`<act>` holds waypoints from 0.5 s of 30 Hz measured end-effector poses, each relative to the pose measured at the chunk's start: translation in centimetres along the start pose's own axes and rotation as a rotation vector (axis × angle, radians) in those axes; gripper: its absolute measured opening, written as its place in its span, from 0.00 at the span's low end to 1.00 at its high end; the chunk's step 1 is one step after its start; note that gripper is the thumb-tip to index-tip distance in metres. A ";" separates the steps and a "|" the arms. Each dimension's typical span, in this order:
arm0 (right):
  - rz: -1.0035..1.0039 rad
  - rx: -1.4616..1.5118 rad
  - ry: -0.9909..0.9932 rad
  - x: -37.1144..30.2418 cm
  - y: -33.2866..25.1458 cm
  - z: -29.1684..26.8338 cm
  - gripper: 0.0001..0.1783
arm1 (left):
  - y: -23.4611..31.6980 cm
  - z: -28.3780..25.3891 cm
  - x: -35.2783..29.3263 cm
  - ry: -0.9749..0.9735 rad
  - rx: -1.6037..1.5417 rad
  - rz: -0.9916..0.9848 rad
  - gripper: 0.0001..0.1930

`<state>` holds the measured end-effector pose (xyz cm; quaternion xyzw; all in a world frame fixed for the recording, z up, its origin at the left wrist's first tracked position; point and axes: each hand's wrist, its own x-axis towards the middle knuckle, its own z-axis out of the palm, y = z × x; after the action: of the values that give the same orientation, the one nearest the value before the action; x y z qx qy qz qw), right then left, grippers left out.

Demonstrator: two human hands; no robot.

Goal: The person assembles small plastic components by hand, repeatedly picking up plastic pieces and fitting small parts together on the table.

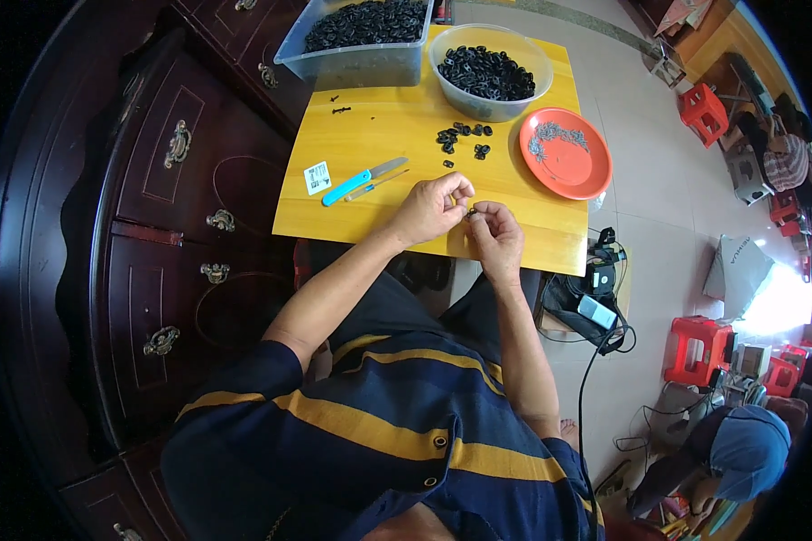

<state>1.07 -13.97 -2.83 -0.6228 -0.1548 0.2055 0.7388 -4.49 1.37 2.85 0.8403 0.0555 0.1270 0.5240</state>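
Near the table's front edge, my left hand (431,209) and my right hand (499,240) meet with fingertips almost touching. Between the thumb and fingers of my right hand sits a small black part (471,214), mostly covered. My left hand's fingers are curled into a pinch beside it; what they hold, if anything, is too small to make out. Just beyond lies a loose group of small black oval parts (448,139). To the right, an orange-red plate (585,181) bears a scatter of small silvery metal pieces (558,137).
A rectangular tub (356,69) and a round bowl (489,106), both heaped with black parts, stand at the far side. A blue-handled knife (347,187), a thin tool (370,187) and a white label (317,178) lie left. Dark drawers (176,234) flank the table (397,122).
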 end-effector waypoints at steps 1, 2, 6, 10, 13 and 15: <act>0.001 0.002 0.001 0.0 0.0 0.0 0.07 | 0.1 0.0 0.0 -0.016 0.018 -0.011 0.09; -0.005 -0.011 0.009 0.0 0.0 0.0 0.07 | 0.1 -0.1 0.0 -0.017 0.019 -0.011 0.09; -0.014 -0.011 0.013 0.1 0.1 0.1 0.07 | 0.2 0.0 0.1 -0.023 0.015 -0.014 0.09; 0.000 -0.038 0.012 0.1 0.0 0.0 0.07 | 0.3 0.1 0.4 -0.022 0.039 -0.014 0.09; 0.026 -0.074 -0.005 0.1 0.0 -0.1 0.06 | 0.8 0.1 0.5 -0.051 0.067 -0.012 0.09; 0.016 -0.026 0.000 0.2 -0.1 -0.1 0.06 | 0.5 0.0 0.7 -0.073 0.028 -0.027 0.09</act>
<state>1.32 -13.97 -2.74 -0.6338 -0.1523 0.2094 0.7289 -3.80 1.29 3.39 0.8507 0.0493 0.0884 0.5157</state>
